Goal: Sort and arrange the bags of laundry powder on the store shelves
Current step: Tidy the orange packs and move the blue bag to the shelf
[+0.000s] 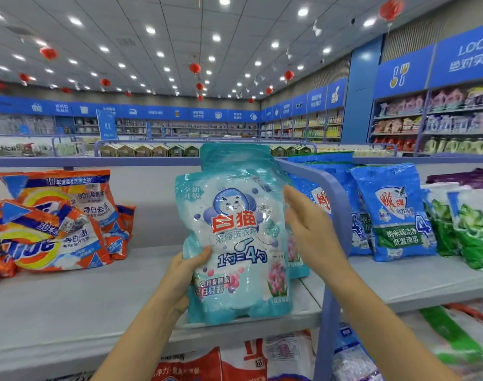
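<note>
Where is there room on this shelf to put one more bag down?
The big bare patch of shelf lies between the orange bags and the teal bags. A thin bare strip runs in front of the blue bags. The right side is crowded with blue and green bags.

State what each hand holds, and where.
Left hand grips the teal bag by its lower left edge; right hand lies open against its right edge.

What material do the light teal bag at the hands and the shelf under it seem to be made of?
Teal bag: it looks like thin, glossy plastic film; the surface wrinkles and throws bright glare.
Shelf: probably painted metal with a matt, pale grey finish, flat and even; the picture alone cannot confirm this.
</note>
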